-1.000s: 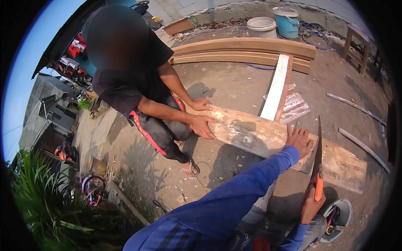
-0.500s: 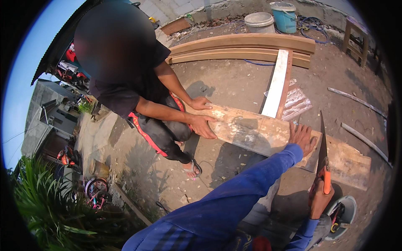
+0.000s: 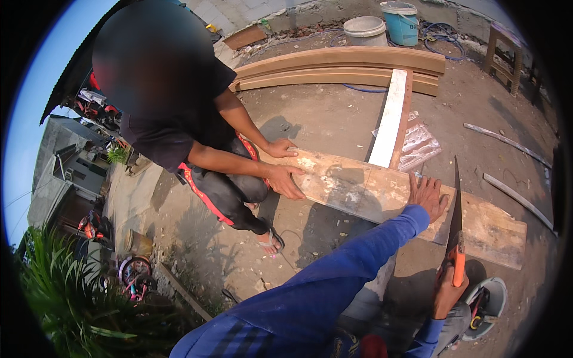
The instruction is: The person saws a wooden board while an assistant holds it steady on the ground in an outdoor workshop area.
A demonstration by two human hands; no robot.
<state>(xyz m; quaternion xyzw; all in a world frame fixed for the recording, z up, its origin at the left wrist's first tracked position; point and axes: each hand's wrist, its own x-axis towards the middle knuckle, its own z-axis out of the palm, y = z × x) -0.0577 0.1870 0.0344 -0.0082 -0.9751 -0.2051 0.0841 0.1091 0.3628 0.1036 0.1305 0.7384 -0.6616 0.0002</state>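
A worn, paint-stained wooden board point(image 3: 340, 179) stretches across the middle. My left hand point(image 3: 428, 197) lies on it with the fingers spread, close to the saw. In my right hand point(image 3: 449, 292) is the orange handle of a hand saw point(image 3: 457, 221). The saw stands steeply, its blade across the board with the tip up past the far edge. Beyond the blade the board's right part point(image 3: 495, 231) extends. At its left end, a co-worker's two hands point(image 3: 280, 173) hold the board. What supports it underneath is mostly hidden.
A white-faced plank point(image 3: 391, 119) runs from the board toward stacked timber beams point(image 3: 340, 62). Behind them stand a grey bucket point(image 3: 365, 28) and a blue bucket point(image 3: 401, 25). A bucket with tools point(image 3: 492, 304) is beside my right arm. Thin strips point(image 3: 507, 143) lie at the right.
My right hand and the saw handle have moved slightly down and toward me. The left hand stays on the board, and the co-worker still holds its end. The whole view has shifted a little.
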